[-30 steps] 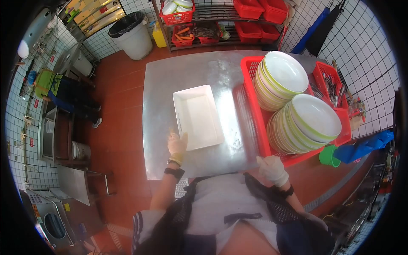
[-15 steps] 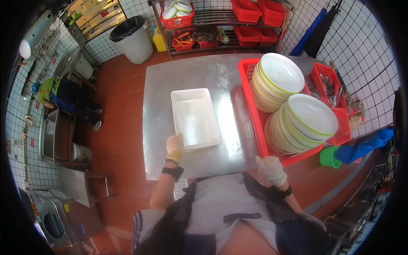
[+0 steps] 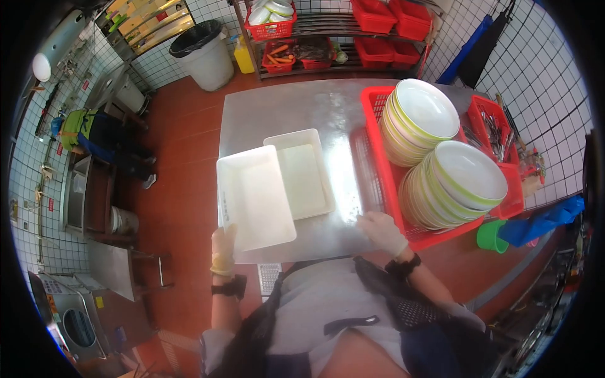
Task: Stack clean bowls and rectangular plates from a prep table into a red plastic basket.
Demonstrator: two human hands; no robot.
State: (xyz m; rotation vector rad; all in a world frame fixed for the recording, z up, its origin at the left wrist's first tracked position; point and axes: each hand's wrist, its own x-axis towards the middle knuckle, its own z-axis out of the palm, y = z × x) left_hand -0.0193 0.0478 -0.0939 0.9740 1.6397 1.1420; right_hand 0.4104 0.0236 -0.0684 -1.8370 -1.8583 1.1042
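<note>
My left hand [image 3: 224,249], in a pale glove, grips the near left edge of a white plastic tub [image 3: 257,201]. That tub is tilted and overlaps the left side of a second white tub [image 3: 304,179], which rests on the steel table. My right hand [image 3: 382,232], gloved too, hovers by the table's front edge, left of the near corner of a large red basket [image 3: 394,205]. Its fingers look loosely extended, with nothing visible in them. Inside the basket stand two tall stacks of green-rimmed white dishes [image 3: 428,110].
Red containers of cutlery [image 3: 495,132] lie beyond the basket. A rack [image 3: 321,28] with red bins stands behind the steel table [image 3: 249,113]. A bin with a black liner [image 3: 205,57] is at the back left. Another person [image 3: 94,135] bends over a sink at the left.
My left hand has moved left, lifting one white tub away from the other, which now shows beneath. My right hand has shifted left and slightly up from the basket's corner.
</note>
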